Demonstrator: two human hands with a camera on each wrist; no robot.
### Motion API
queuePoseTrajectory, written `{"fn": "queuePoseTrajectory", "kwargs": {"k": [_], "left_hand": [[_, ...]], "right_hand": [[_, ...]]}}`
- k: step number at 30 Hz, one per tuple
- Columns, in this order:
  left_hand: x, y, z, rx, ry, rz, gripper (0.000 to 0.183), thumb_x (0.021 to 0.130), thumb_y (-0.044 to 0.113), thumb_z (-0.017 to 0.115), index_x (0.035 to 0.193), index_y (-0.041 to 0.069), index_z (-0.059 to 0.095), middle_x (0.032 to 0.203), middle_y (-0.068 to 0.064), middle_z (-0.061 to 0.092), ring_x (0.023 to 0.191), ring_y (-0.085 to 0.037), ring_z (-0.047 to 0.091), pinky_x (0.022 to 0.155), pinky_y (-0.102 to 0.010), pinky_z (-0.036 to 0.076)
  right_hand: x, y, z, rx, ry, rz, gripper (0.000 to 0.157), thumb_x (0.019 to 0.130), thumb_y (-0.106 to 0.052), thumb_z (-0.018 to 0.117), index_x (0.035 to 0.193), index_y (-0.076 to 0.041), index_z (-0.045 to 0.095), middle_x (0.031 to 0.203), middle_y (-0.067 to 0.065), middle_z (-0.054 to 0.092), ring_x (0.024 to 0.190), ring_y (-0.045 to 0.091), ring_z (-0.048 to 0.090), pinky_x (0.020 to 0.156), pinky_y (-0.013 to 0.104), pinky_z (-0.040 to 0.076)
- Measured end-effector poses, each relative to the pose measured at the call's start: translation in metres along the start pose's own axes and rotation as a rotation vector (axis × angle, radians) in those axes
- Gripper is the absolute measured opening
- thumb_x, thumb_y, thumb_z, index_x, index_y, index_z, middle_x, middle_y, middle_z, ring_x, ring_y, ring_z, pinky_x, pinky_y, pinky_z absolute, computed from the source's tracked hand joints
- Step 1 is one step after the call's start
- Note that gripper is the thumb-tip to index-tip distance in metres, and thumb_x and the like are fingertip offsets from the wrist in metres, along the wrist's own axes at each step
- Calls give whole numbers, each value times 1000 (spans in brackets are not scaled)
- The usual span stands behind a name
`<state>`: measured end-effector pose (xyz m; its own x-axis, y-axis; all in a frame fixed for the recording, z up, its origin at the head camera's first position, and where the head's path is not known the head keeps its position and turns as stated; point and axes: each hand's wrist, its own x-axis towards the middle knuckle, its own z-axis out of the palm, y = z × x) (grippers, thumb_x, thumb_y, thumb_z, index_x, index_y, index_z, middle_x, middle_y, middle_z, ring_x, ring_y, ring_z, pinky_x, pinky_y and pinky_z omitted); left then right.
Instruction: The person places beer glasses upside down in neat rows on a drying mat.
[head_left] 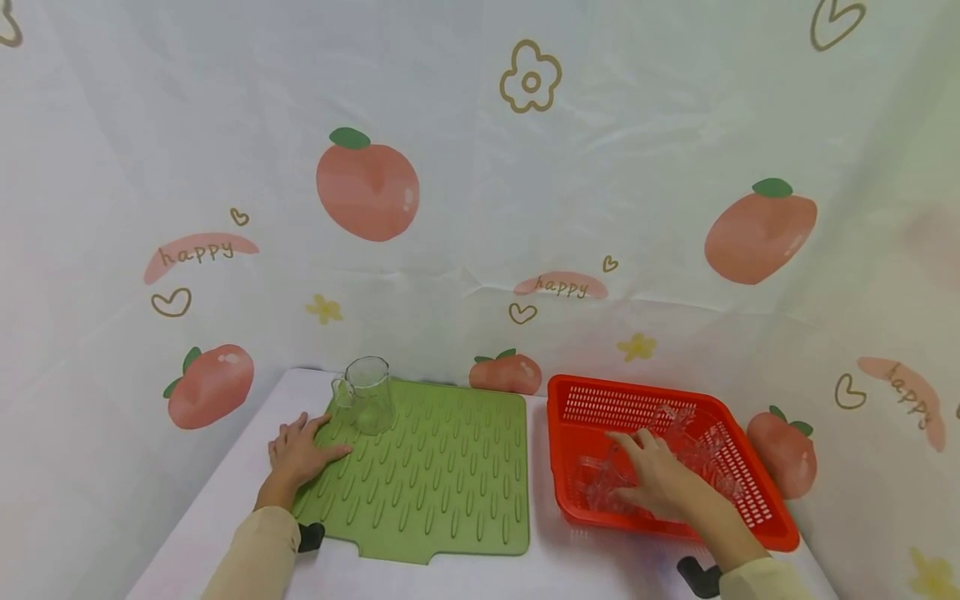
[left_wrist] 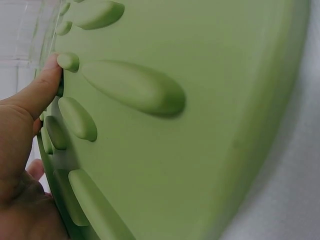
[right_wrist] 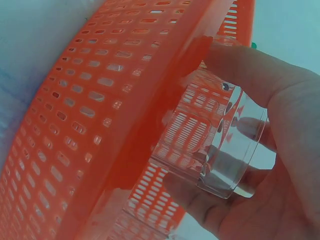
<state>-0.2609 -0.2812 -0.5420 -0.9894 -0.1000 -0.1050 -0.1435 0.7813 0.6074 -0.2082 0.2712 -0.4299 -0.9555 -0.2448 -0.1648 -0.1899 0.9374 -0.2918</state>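
Left hand: resting at the left edge of the green mat, fingers lying apart. Glass mug: standing upright toward the mat's far-left corner, handle pointing left. Red basket: holding a clear glass, which the right hand is gripping; keeping pressure even should be preventing slips. Clear glass: looking colourless, smooth, showing basket red through its wall.

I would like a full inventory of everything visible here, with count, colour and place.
table: 1, white, foreground
mat: 1, green, on table
mug: 1, clear glass, mat's far left corner
basket: 1, red, right of mat
glassware: several, count unclear, clear, inside basket
backdrop: 1, white, fruit-printed, behind table
sleeves: 2, cream, on forearms
wrist pieces: 2, black, by wrists
left grip: 1, bare hand, mat's left edge
right grip: 1, bare hand, around a clear vessel
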Motion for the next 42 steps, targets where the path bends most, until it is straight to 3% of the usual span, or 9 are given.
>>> {"fn": "queuePoseTrajectory", "kwargs": {"k": [5, 11, 19, 27, 33, 42], "left_hand": [[1, 1, 0, -6, -6, 6, 87, 89, 45, 76, 154, 2, 37, 163, -38, 8, 148, -66, -3, 115, -76, 3], [1, 3, 0, -6, -6, 4, 88, 89, 46, 76, 154, 2, 37, 163, -38, 8, 148, -66, -3, 115, -76, 3], [-2, -3, -1, -1, 3, -1, 88, 89, 46, 75, 154, 1, 37, 163, -38, 7, 148, -66, -4, 114, -78, 1], [-3, -1, -1, -4, 9, 1, 87, 89, 45, 76, 154, 1, 38, 163, -38, 10, 148, -67, -3, 115, -77, 2], [-1, 0, 1, -5, 11, -2, 86, 89, 44, 76, 153, 2, 38, 163, -37, 9, 148, -66, -3, 115, -77, 2], [-2, 1, 0, -16, 11, -3, 86, 89, 44, 76, 153, 1, 38, 163, -37, 10, 148, -66, -3, 115, -77, 1]], "right_hand": [[-1, 2, 0, 14, 20, -29, 82, 78, -32, 89, 147, -18, 47, 118, 10, 51, 112, 30, 49, 81, 53, 59], [1, 5, 1, 26, 43, -18, 82, 77, -34, 89, 147, -21, 48, 118, 9, 51, 110, 27, 47, 82, 52, 59], [0, 0, -5, 71, 180, -117, 72, 77, -25, 88, 140, -14, 54, 118, 12, 54, 108, 31, 50, 82, 50, 56], [-10, -10, -23, 170, 253, -56, 70, 77, -20, 88, 138, -13, 55, 127, 15, 54, 117, 38, 49, 82, 53, 58], [-21, -14, -43, 298, 285, -36, 70, 81, -23, 85, 140, -12, 50, 135, 13, 52, 126, 35, 45, 89, 57, 58], [-27, -15, -54, 493, 320, -74, 72, 87, -21, 81, 145, -8, 41, 139, 16, 48, 121, 35, 50, 75, 30, 60]]}}
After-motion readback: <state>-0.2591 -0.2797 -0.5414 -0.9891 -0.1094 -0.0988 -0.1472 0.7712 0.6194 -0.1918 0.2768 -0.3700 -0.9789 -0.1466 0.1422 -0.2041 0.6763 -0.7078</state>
